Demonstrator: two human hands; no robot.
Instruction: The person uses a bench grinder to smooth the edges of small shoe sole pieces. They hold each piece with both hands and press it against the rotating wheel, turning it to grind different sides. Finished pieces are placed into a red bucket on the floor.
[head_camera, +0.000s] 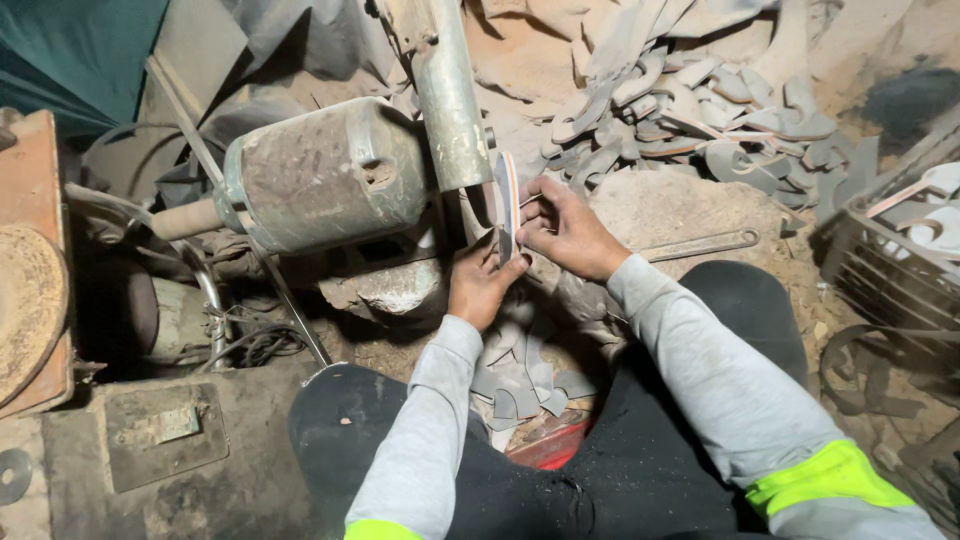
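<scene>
At the grinder motor (325, 175), my left hand (480, 285) and right hand (565, 230) both clench the sole piece (508, 205); cut-sole pile (690, 110) behind, wrench (700, 243) beside.

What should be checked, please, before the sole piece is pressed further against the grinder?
1. Both hands hold the piece: ok; the left hand grips the sole piece from below, the right hand from its side.
2. Piece upright, edge toward the grinder: ok.
3. Fingertips away from the wheel: cannot tell; the wheel is hidden behind the metal guard.
4. Sleeves away from the machine: ok.
5. Wheel turning: cannot tell.
6. Loose cables away from the hands: ok.
</scene>
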